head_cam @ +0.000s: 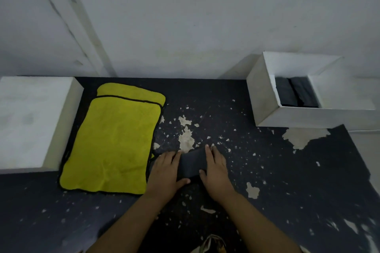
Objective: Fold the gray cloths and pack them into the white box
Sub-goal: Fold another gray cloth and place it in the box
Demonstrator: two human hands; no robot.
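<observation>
A small folded dark gray cloth (192,163) lies on the dark, chipped tabletop (267,170) in front of me. My left hand (167,168) presses flat on its left end and my right hand (216,167) presses on its right end, thumbs at the near edge. The white box (265,98) stands at the back right, open at the top. Two folded gray cloths (296,92) stand side by side inside it. The box is well apart from my hands.
Two yellow cloths with black trim (113,144) lie stacked flat to the left of my hands, touching the gray cloth's left end. A white block (30,121) sits at the far left. A white wall runs behind the table.
</observation>
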